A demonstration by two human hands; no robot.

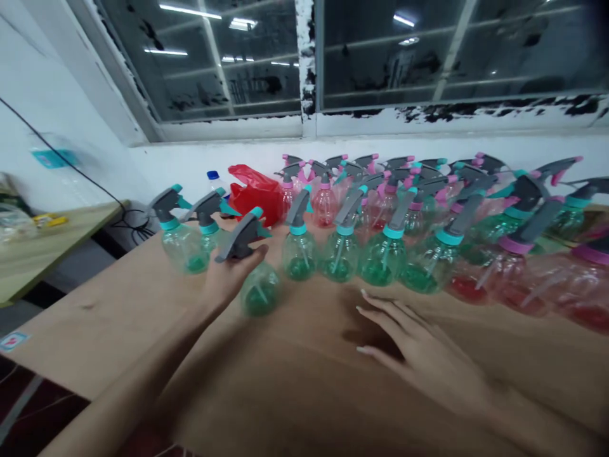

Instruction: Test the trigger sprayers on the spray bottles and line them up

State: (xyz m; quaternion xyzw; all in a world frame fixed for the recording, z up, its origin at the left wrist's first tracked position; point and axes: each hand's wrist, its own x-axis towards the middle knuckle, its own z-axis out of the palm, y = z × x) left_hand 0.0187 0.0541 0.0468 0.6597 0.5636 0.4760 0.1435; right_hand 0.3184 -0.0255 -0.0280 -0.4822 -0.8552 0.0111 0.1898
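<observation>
My left hand (231,270) is wrapped round the neck of a green spray bottle (261,293) with a grey and teal trigger head. The bottle tilts, and it is blurred; whether its base touches the table cannot be made out. Two more green spray bottles (183,246) stand just beyond that hand, to the left. My right hand (409,336) hovers low over the table with fingers spread and nothing in them. Ahead of it runs a front row of green spray bottles (339,259), continuing on the right with pink spray bottles (476,279).
Behind the front row crowd several more pink and green bottles (325,204) against the wall. A red plastic bag (254,190) and a blue-capped bottle (214,181) sit at the back. The wooden table (118,311) ends at left; a side table (57,244) stands beyond a gap with cables.
</observation>
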